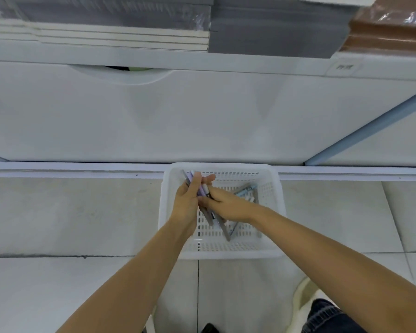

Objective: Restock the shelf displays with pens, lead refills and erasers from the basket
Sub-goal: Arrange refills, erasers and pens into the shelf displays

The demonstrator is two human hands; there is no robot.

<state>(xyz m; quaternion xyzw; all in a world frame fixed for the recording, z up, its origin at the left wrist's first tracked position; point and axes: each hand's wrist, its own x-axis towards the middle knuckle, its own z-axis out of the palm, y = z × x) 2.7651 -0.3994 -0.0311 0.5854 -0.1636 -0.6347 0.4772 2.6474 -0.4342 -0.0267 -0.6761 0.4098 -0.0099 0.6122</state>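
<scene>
Pen-gathering step: left hand [187, 203] is clutching slim purple-and-grey plastic pens [205, 189] over a white perforated plastic basket [226, 254], right hand [228, 205] pinching them just below that grip (probably lifting shelfward next).

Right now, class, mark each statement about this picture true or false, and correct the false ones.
1. The left hand grips a bundle of pens. True.
2. The basket is black with solid walls. False: it is white with perforated walls.
3. Loose pens lie in the basket to the right of the hands. True.
4. The basket stands on the shelf among the notebooks. False: it stands on the tiled floor, below the shelf.
5. The right hand hangs idle, far from the basket. False: it reaches over the basket and meets the bundle of pens.
</scene>
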